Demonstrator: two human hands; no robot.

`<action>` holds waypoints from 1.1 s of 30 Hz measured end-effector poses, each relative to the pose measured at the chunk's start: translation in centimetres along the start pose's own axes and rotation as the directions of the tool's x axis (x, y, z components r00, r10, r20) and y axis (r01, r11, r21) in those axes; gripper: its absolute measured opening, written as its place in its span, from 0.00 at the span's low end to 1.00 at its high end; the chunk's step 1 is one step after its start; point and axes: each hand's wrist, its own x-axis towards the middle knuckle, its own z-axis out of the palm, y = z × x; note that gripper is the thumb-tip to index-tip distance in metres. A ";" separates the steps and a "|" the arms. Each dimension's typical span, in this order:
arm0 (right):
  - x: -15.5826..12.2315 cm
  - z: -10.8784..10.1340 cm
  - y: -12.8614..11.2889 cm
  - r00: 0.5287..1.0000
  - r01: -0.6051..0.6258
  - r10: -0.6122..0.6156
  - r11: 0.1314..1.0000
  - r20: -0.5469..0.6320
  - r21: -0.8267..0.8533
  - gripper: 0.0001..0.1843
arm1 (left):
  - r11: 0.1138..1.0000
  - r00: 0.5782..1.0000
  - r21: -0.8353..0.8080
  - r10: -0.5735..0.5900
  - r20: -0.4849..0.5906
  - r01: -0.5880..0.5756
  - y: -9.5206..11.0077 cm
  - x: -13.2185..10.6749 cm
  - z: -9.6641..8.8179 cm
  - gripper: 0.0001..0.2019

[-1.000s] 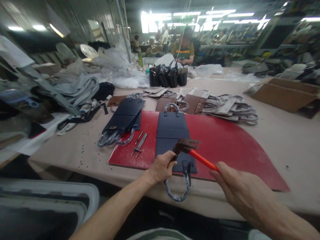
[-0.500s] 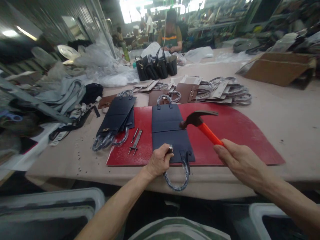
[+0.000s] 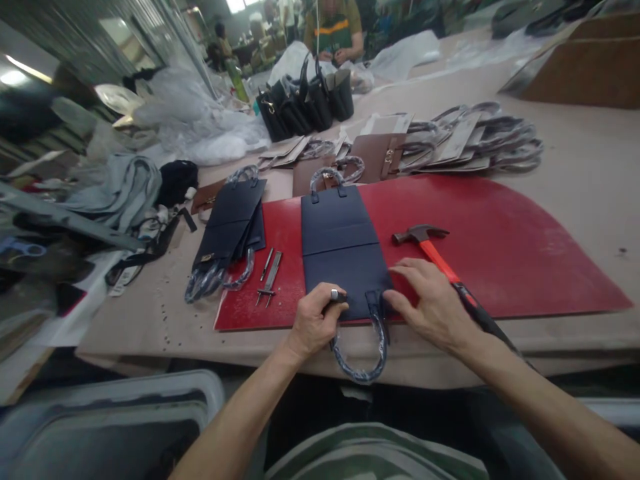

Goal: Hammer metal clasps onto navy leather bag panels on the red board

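Note:
A dark navy bag panel (image 3: 343, 230) lies flat on the red board (image 3: 480, 247), with a plastic-wrapped handle at each end. My left hand (image 3: 316, 319) is closed around a short metal punch (image 3: 338, 295) at the panel's near end, by the foot of the near handle (image 3: 361, 373). The punch's lower tip is hidden by my fingers. My right hand (image 3: 430, 303) has its fingers apart at the panel's right edge, its thumb close to the handle tab. To its right a claw hammer (image 3: 440, 263) with an orange and black grip rests on the board.
Left of the panel lie a slim metal rod (image 3: 267, 264) and a pronged metal tool (image 3: 271, 280). Beyond them is a stack of navy panels (image 3: 233, 217). Brown panels (image 3: 377, 155) and black bags (image 3: 305, 100) stand farther back. Across the table sits a person (image 3: 333, 33).
My right hand has let go of the hammer, now lying on the board, and has moved left to the panel. My left hand keeps the punch. The view has tilted down.

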 end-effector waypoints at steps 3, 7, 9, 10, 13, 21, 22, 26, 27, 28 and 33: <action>0.0 2.4 -1.3 0.994 0.040 -0.041 0.999 0.100 0.006 0.22 | 0.998 0.999 0.032 0.051 0.001 -0.051 -0.3 -0.3 0.0 0.04; -0.1 3.2 -1.5 0.990 0.023 -0.021 1.000 0.141 -0.013 0.24 | 0.984 0.986 0.063 0.167 0.001 -0.166 -0.8 -0.8 0.1 0.06; -0.1 3.1 -1.3 0.988 0.019 -0.017 1.000 0.151 -0.011 0.24 | 0.988 0.989 0.065 0.145 -0.026 -0.143 -0.9 -0.9 0.2 0.06; -0.1 3.0 -1.2 0.988 0.017 -0.015 1.000 0.155 -0.014 0.24 | 0.993 0.994 0.061 0.103 -0.047 -0.100 -0.9 -0.9 0.2 0.06; 0.0 3.1 -1.3 0.987 0.004 0.000 1.000 0.158 -0.023 0.25 | 0.999 0.996 0.040 0.024 -0.086 -0.020 -0.7 -0.8 0.2 0.06; 0.1 3.0 -1.7 0.983 -0.021 0.029 0.999 0.181 -0.042 0.25 | 0.996 0.986 -0.009 -0.093 -0.138 0.093 -0.6 -0.9 -0.1 0.06; 0.1 3.0 -1.7 0.983 -0.023 0.030 0.999 0.182 -0.043 0.25 | 0.992 0.982 -0.021 -0.127 -0.141 0.126 -0.5 -0.8 -0.1 0.06; 0.2 3.0 -1.8 0.984 -0.022 0.030 0.999 0.177 -0.048 0.24 | 0.998 0.995 -0.016 -0.064 -0.082 0.063 -0.2 -0.2 0.1 0.05; 0.2 3.0 -1.8 0.984 -0.021 0.029 0.999 0.175 -0.048 0.24 | 0.998 0.996 -0.015 -0.056 -0.076 0.055 -0.2 -0.1 0.1 0.05; 0.2 3.0 -1.8 0.984 -0.020 0.028 0.999 0.174 -0.048 0.24 | 0.999 0.996 -0.013 -0.053 -0.070 0.053 -0.1 0.0 0.2 0.05; 0.1 3.0 -1.8 0.982 -0.025 0.032 0.999 0.184 -0.042 0.25 | 0.999 0.998 0.010 -0.035 -0.048 0.035 -0.1 0.1 0.4 0.06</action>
